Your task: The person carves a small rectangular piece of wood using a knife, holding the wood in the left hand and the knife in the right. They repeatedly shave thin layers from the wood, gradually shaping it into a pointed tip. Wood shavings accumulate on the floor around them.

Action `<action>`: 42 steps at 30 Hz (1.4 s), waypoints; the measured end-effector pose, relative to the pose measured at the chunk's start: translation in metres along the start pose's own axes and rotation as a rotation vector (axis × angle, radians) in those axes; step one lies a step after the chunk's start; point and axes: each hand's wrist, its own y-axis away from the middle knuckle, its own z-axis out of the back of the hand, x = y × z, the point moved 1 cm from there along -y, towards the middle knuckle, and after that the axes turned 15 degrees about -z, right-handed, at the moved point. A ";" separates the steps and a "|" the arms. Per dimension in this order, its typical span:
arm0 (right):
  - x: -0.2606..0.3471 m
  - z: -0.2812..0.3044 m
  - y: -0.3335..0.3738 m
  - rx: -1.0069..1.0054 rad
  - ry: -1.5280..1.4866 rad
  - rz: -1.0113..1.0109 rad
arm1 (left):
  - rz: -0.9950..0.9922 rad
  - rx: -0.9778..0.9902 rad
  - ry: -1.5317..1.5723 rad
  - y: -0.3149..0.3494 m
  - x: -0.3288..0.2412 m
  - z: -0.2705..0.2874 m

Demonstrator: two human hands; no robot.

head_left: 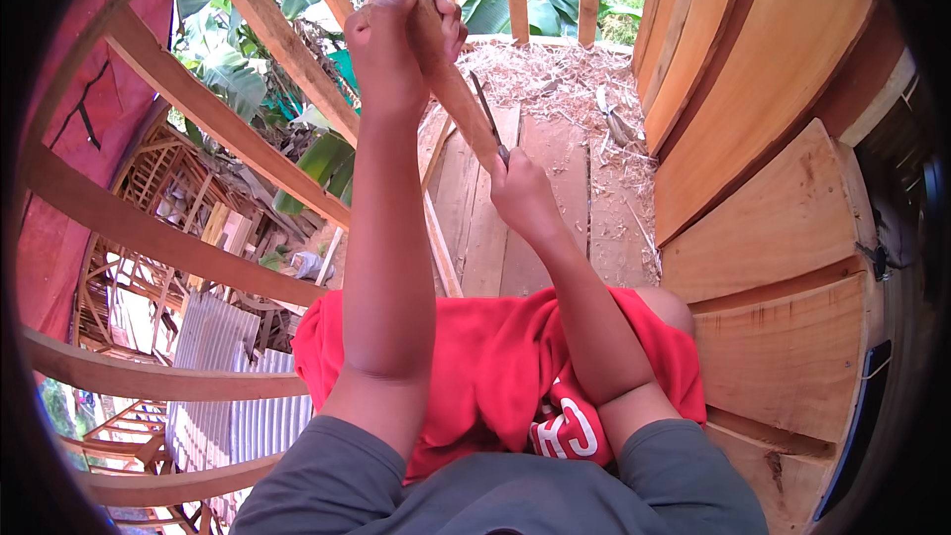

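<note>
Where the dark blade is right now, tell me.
In the head view, the dark blade is in the upper middle, pointing up from the right hand, just to the right of the wooden stick.

A dark blade (486, 111) shows only partly — the right hand (523, 195) covers its grip end.

Tan wooden stick (457, 94), slanted, thicker at far end, narrow dark knife (487, 109) beside it
</note>
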 end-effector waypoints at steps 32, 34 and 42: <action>0.020 0.003 0.012 -0.071 0.060 -0.025 | 0.027 -0.105 0.058 0.003 -0.005 0.012; 0.031 0.007 0.021 -0.139 -0.082 -0.074 | 0.009 -0.057 0.001 0.006 -0.004 0.010; 0.033 0.001 0.021 -0.100 0.022 -0.082 | 0.010 -0.035 -0.029 0.009 -0.010 0.014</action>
